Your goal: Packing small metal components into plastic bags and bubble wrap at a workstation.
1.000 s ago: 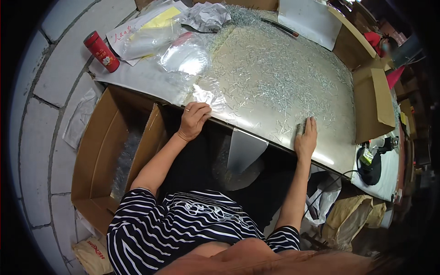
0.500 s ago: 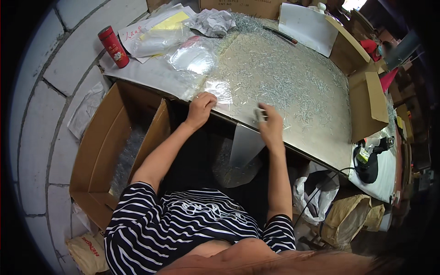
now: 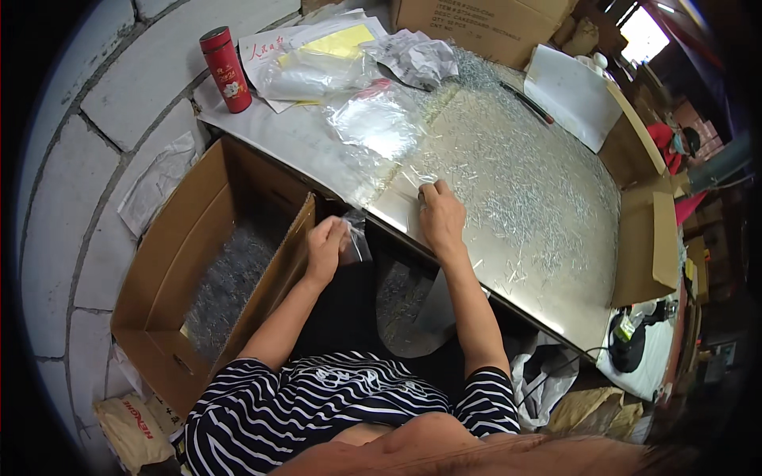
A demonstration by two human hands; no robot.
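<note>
My left hand (image 3: pixel 325 247) is closed on a small clear plastic bag (image 3: pixel 355 238), which hangs off the table's near edge beside the cardboard box. My right hand (image 3: pixel 443 216) rests over the near edge of the metal tabletop (image 3: pixel 548 297), fingers curled together; what they hold, if anything, I cannot make out. Many small, thin, shiny pieces (image 3: pixel 508 182) lie scattered across the tabletop beyond it. Further clear plastic bags (image 3: pixel 381 127) are heaped to the far left of my right hand.
An open cardboard box (image 3: pixel 171 278) stands at my left, with shiny pieces (image 3: pixel 238 278) inside. A red flask (image 3: pixel 226 71) stands at the table's far left corner near papers (image 3: pixel 278 47). A black pen-like stick (image 3: pixel 528 103) lies at the back. Box flaps (image 3: pixel 643 246) border the right side.
My left hand has come down off the table edge toward the box, drawing a clear bag with it. My right hand has moved left along the table edge. The view has shifted.
</note>
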